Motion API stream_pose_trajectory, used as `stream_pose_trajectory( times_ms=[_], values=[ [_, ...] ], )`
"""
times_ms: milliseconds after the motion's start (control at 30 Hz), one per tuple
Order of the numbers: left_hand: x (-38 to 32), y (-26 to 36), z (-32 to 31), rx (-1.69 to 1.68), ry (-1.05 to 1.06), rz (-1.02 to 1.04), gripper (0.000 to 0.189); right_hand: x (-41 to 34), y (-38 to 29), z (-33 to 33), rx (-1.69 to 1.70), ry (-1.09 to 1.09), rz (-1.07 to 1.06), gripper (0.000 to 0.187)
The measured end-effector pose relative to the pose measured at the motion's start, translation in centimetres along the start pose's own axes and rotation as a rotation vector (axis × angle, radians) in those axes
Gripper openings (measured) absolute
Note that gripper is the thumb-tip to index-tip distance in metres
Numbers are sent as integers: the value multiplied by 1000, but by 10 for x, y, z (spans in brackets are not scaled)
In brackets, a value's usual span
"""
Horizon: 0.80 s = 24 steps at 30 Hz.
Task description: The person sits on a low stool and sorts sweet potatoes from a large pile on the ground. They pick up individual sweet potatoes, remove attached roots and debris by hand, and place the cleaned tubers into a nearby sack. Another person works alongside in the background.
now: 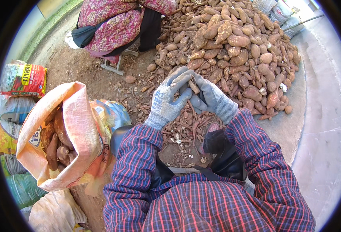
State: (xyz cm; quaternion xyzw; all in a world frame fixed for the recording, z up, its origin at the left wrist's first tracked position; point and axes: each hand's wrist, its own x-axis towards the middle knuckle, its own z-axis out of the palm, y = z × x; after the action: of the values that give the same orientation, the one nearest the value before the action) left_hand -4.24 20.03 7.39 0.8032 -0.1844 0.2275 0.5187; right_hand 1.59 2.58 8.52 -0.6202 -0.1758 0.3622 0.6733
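My left hand (170, 98) and my right hand (214, 95) both wear grey coated work gloves and meet in front of me. Between them is a small, slender brown root piece (193, 86), which lies against the fingers of my right hand; the left fingertips reach over to it. Beyond my hands rises a large heap of sweet potatoes (240, 58). Thin roots and broken root pieces (185, 123) cover the ground below my hands. At the left, an open pinkish-orange woven sack (82, 127) holds several sweet potatoes (61, 130).
Another person (112, 32) in a patterned pink jacket sits on a low stool (115, 66) at the upper left. Filled bags (24, 79) are stacked along the left edge, and a pale cloth sack (55, 211) lies at the lower left. More sacks (280, 13) stand behind the heap.
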Motion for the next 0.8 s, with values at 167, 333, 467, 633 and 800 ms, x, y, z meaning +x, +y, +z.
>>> stream_pose_trajectory(
  times_ms=[167,333,467,633,800],
  values=[
    [-8,-4,-3,-138,-112,-215,36,-3,14,5,339,-107,132,49],
    [-4,-12,2,-341,-96,-533,29,5,22,6,360,-84,145,52],
    [2,-19,3,-781,29,-764,26,2,15,1,378,-128,178,64],
    [-3,-25,0,-915,223,-805,27,-3,12,-6,211,-66,161,63],
    [-10,-31,0,-938,253,-774,25,-4,15,-15,245,142,86,48]
  ],
)
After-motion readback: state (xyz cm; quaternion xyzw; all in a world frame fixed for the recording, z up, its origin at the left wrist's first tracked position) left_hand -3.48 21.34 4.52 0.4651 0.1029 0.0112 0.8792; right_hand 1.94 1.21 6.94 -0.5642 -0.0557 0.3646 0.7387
